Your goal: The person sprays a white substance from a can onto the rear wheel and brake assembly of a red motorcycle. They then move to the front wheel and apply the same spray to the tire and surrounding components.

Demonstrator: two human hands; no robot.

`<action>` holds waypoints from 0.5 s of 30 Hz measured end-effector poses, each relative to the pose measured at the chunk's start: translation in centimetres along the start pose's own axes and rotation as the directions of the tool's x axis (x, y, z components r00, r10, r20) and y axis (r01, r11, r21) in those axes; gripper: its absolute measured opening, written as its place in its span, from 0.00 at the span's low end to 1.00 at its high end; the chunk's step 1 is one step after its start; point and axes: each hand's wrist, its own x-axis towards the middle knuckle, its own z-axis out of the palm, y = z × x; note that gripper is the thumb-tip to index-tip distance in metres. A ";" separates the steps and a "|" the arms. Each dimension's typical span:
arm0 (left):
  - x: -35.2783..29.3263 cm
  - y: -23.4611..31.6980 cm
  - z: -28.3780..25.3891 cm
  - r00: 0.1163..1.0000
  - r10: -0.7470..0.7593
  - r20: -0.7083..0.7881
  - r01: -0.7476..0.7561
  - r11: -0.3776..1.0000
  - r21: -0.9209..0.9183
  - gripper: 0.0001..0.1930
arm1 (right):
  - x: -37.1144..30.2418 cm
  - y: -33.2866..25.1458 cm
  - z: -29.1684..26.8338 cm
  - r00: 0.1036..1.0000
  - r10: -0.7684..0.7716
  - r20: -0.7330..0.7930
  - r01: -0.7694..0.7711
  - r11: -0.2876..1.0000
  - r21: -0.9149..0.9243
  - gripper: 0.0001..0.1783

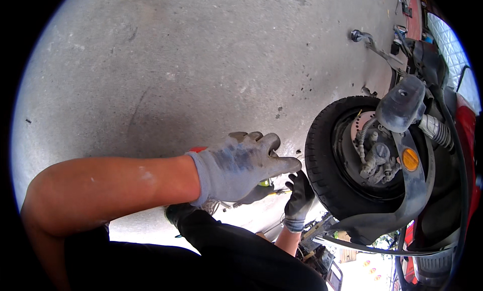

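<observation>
The tyre (319, 150) stands on edge on the concrete floor (176, 64), with the brake disc (358, 124) and metal brake parts (380, 160) inside its rim. The left hand (246, 165), in a grey-blue glove, is near the tyre on its left side. It is half curled, with one digit stretched toward the tread and the other fingertips bent. Its palm side is hidden, so whether it grips anything cannot be told. The right hand (300, 198), in a dark glove, is just beside the tyre at its lower left; its fingers are loosely bent and a little apart. I cannot tell if it touches the tread or has hold of something. A small yellow-green thing (265, 182), partly covered by the left hand, lies left of the tyre. To the right of the tyre runs a grey bracket (415, 188) with an orange reflector (410, 159); a ribbed hose (436, 131) and red bodywork (467, 132) are farther right. The person's black trouser leg (231, 248) is bent below and left of the tyre.
</observation>
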 end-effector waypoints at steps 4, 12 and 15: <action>-0.3 -0.4 -0.4 0.999 0.008 -0.041 -0.008 1.000 -0.002 0.31 | 2.3 0.6 0.9 0.984 -0.177 0.008 0.177 0.978 -0.108 0.20; -0.3 -0.4 0.0 0.998 0.005 -0.058 -0.007 1.000 -0.029 0.31 | -0.2 -1.7 -0.9 0.954 -0.299 -0.017 0.296 0.949 -0.110 0.22; -0.1 -0.3 0.3 1.000 0.004 -0.002 -0.004 1.000 -0.028 0.32 | -1.8 -2.7 -1.4 0.949 -0.307 -0.074 0.300 0.949 -0.095 0.27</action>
